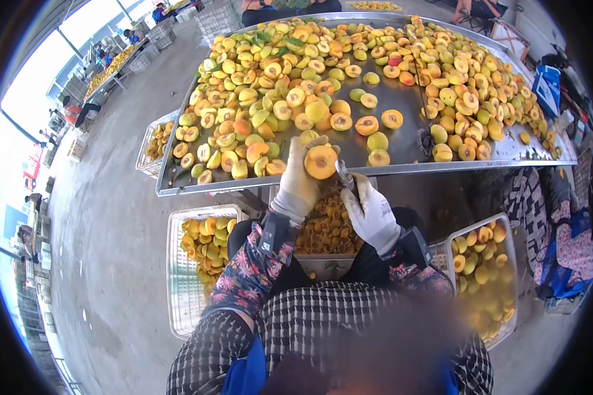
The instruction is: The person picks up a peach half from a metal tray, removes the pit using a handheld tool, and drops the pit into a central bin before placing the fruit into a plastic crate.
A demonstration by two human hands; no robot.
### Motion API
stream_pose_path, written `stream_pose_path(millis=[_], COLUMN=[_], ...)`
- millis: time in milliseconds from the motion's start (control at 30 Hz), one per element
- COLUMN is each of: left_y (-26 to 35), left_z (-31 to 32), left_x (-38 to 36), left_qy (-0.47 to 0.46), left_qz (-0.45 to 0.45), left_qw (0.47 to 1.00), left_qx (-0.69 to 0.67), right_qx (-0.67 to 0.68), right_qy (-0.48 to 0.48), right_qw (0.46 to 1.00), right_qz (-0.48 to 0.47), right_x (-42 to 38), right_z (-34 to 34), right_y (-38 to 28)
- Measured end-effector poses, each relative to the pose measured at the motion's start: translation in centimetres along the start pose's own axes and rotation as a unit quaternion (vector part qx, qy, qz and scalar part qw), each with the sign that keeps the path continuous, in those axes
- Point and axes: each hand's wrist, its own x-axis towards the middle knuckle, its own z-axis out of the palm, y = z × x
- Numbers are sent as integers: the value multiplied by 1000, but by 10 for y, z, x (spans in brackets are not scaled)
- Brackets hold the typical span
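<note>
My left hand (298,181), in a pale glove, grips a halved yellow peach (321,162) with its cut face turned up toward me. Close to its right side, my gloved right hand (373,214) is closed around a small metal pitting tool (343,174). The tool's tip is right at the edge of the peach half. Both hands are over the near edge of a metal table (402,169) heaped with peach halves (263,92). Below them, between my knees, a crate holds many small orange-brown pieces (329,227).
On my left stands a white crate (178,283) of peach pieces; another crate (449,263) of them is on my right. A further crate (153,141) sits by the table's left end. Cloth bundles (576,253) lie at far right. People work at distant tables.
</note>
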Motion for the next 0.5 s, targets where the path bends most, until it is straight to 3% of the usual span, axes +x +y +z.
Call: stream_pose_path(millis=[133, 333, 500], left_y=[-9, 1, -16], left_z=[4, 11, 8], left_x=[-10, -22, -25], left_qy=[26, 16, 90], left_qz=[47, -25, 32], left_qw=[998, 999, 994], left_qx=[41, 22, 60], right_qx=[-115, -164, -185], right_qy=[-24, -70, -128], right_qw=[993, 983, 973], right_qz=[27, 38, 44], right_x=[8, 1, -7], right_z=[11, 14, 20], right_y=[-4, -10, -4])
